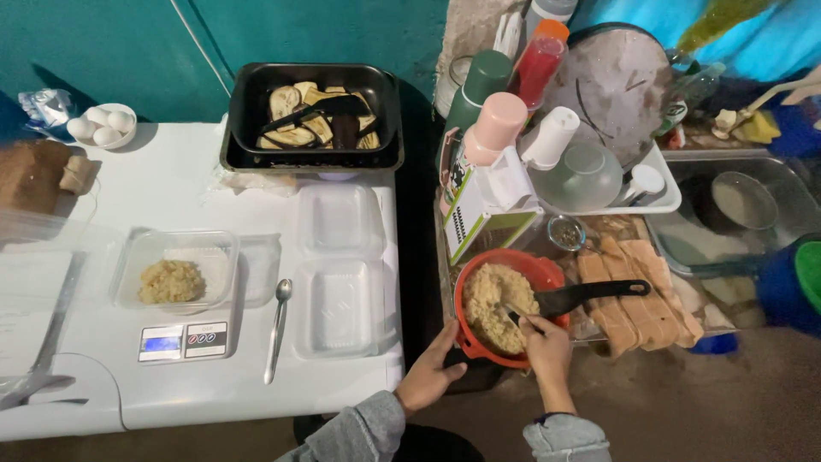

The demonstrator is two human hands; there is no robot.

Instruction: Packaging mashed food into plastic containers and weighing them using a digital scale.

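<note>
An orange pot (540, 269) full of cooked yellowish rice (494, 301) sits at the lower middle right, with a black handle (594, 293) sticking out to the right. My left hand (430, 376) rests against the pot's lower left rim. My right hand (546, 346) is closed on a utensil whose tip dips into the rice. On the white table (171, 184) a clear plastic container (175, 267) with a portion of rice stands on a small kitchen scale (183, 340). A metal spoon (278, 329) lies beside it.
An open empty clear clamshell container (339, 272) lies right of the spoon. A black tray of fried eggplant slices (312, 115) stands at the back. A bowl of eggs (102, 125) is far left. Bottles, a grater (483, 214), dishes and sliced bread (637, 287) crowd the right.
</note>
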